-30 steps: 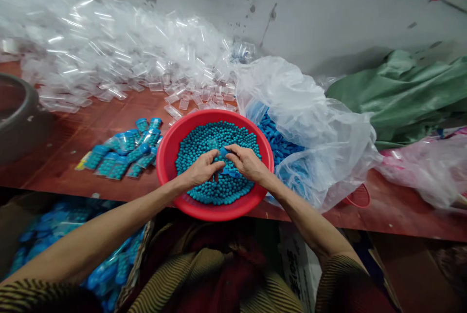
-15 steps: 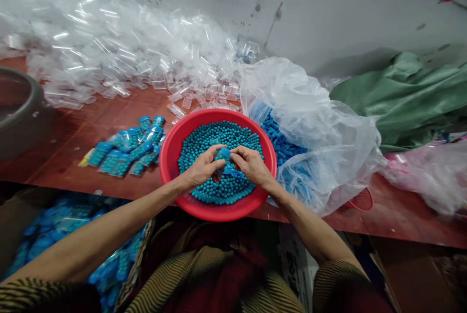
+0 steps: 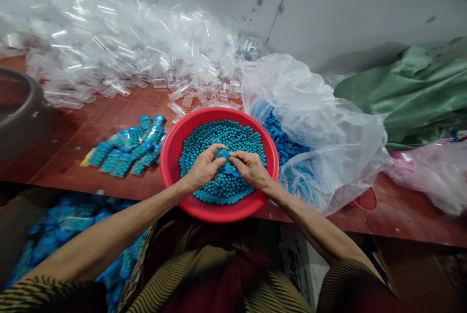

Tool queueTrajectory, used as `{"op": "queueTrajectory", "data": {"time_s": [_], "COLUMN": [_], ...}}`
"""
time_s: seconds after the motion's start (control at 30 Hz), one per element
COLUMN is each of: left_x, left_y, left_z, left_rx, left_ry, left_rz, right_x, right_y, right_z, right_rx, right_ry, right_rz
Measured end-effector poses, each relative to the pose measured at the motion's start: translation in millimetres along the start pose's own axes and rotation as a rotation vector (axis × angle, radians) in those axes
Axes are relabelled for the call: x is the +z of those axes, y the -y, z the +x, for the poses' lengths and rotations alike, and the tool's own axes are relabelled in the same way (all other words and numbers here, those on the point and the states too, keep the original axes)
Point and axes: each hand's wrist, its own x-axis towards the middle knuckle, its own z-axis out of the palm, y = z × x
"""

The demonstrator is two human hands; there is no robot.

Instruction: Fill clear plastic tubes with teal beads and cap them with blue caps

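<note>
Left hand (image 3: 204,167) and right hand (image 3: 251,168) pinch a small blue piece (image 3: 225,154) between them, over a red basin (image 3: 219,213) of blue-green beads (image 3: 224,129). Basin sits on a red-brown tabletop (image 3: 82,125). Filled, blue-capped containers (image 3: 124,145) lie just left; clear empties (image 3: 146,50) heap behind. To the right, a translucent bag (image 3: 310,103) spills blue parts (image 3: 282,137). Green cloth (image 3: 412,91) beyond.

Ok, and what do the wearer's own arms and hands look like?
The left hand and right hand are ungloved, and both forearms are bare. The left sleeve and right sleeve end around the elbows, with narrow olive-yellow and black stripes beside darker areas.
</note>
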Motion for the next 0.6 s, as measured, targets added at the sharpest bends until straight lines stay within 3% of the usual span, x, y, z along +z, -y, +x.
{"op": "queueTrajectory", "data": {"time_s": [0.1, 0.2, 0.27, 0.37, 0.5, 0.6], "left_x": [-1.3, -4.1, -6.6, -8.9, -7.2, -4.3], "left_y": [-0.8, -3.6, -5.5, -6.8, -6.7, -7.2], "left_z": [-0.8, -0.6, -0.1, -0.2, -2.1, -3.6], "left_rx": [0.027, 0.035, 0.013, 0.001, 0.010, 0.007], "left_ry": [-0.071, -0.074, -0.014, 0.063, 0.083, 0.064], "left_rz": [0.070, 0.034, 0.001, 0.007, 0.055, 0.068], "right_x": [5.5, -5.5, -20.3, -37.4, -32.0, -18.7], "right_y": [0.8, 0.7, -0.9, -4.8, -6.9, -0.4], "right_z": [-0.2, 5.1, 10.5, 17.8, 22.1, 19.8], "right_rx": [-0.109, -0.163, -0.109, 0.098, 0.287, 0.226], "right_ry": [-0.045, -0.006, 0.079, 0.194, 0.131, 0.067], "right_rz": [-0.095, -0.090, 0.018, 0.258, 0.437, 0.303]}}
